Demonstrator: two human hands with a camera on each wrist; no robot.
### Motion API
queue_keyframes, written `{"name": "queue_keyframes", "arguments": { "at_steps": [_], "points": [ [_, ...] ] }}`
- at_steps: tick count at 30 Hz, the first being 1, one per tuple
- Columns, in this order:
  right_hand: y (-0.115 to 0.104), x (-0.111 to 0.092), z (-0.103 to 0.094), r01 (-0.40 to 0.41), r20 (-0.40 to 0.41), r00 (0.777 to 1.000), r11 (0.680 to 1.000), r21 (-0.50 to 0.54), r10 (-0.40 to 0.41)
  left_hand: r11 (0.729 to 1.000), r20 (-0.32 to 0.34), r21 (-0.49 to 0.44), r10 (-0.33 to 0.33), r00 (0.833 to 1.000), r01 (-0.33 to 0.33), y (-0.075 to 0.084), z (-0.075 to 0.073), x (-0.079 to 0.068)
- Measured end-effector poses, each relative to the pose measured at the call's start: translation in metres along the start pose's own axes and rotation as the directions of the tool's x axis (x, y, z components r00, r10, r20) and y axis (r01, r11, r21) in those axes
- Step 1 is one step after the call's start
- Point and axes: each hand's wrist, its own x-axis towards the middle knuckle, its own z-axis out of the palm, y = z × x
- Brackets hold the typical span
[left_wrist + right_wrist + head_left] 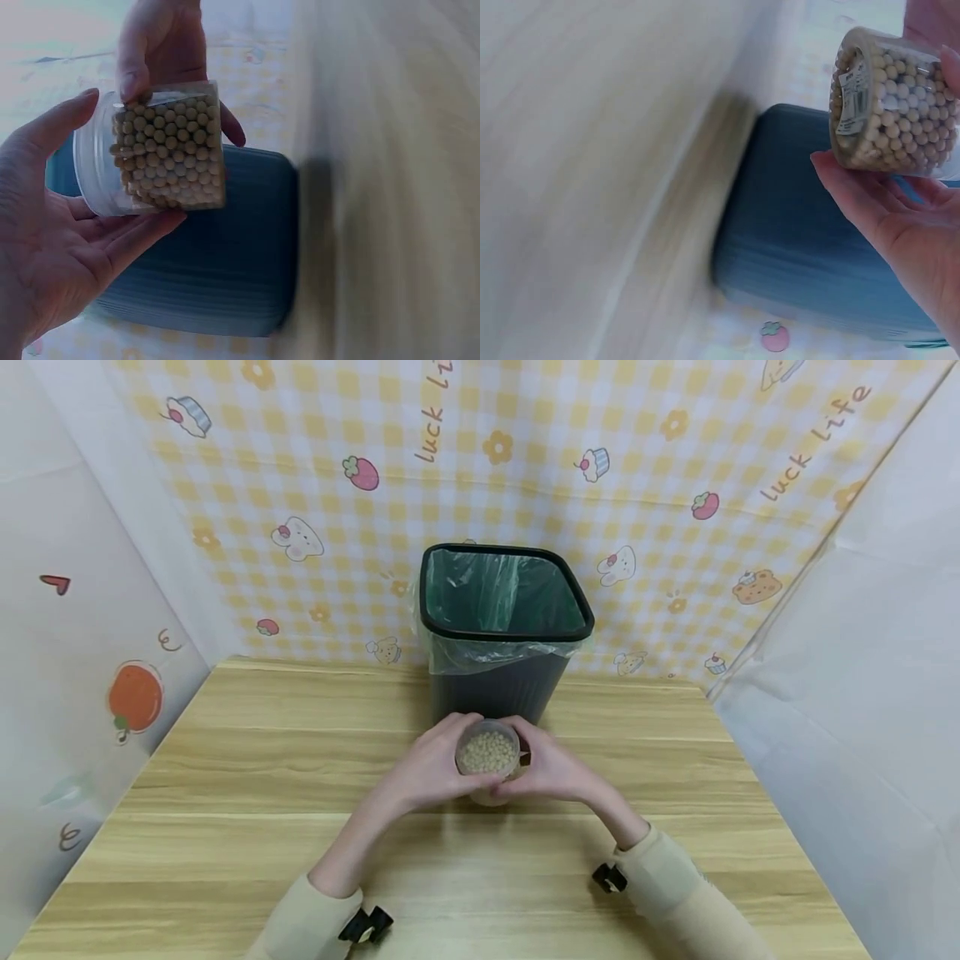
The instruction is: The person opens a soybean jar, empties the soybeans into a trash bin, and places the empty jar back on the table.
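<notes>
Holding the jar (487,752) with left hand (433,768) and right hand (552,768) near the bin (487,687), I judge the next move needs steadiness.

Ahead of you: yellow-and-white checked backdrop (480,497), printed with strawberries (364,474), cupcakes (595,465), flowers (498,447), "luck life" lettering (430,422). Left of you: white sheet (75,635) with red heart (59,583), orange fruit (135,697). Right: creased white sheet (862,652). Below you: pale wood-grain tabletop (225,827), soft sheen.
</notes>
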Motion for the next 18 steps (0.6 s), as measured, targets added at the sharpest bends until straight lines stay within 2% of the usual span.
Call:
{"name": "queue_keyframes", "arguments": {
  "at_steps": [3,8,14,18],
  "points": [
    [-0.010,-0.001,-0.004,0.021,-0.005,1.000,0.995,0.096,-0.021,0.999,-0.051,-0.024,0.030,0.998,-0.031,0.006,-0.008,-0.002],
    [-0.031,-0.004,-0.008,0.038,-0.051,0.998,0.991,0.131,-0.032,0.997,-0.114,-0.040,0.064,0.991,-0.069,0.016,-0.020,-0.004],
    [-0.068,-0.011,-0.015,0.042,-0.116,0.993,0.990,0.133,-0.027,0.996,-0.160,-0.034,0.075,0.984,-0.081,0.026,-0.030,-0.009],
    [-0.077,-0.013,-0.015,0.068,-0.163,0.985,0.993,0.097,-0.051,0.995,-0.202,-0.024,0.090,0.975,-0.096,0.030,-0.035,-0.011]
  ]
}}
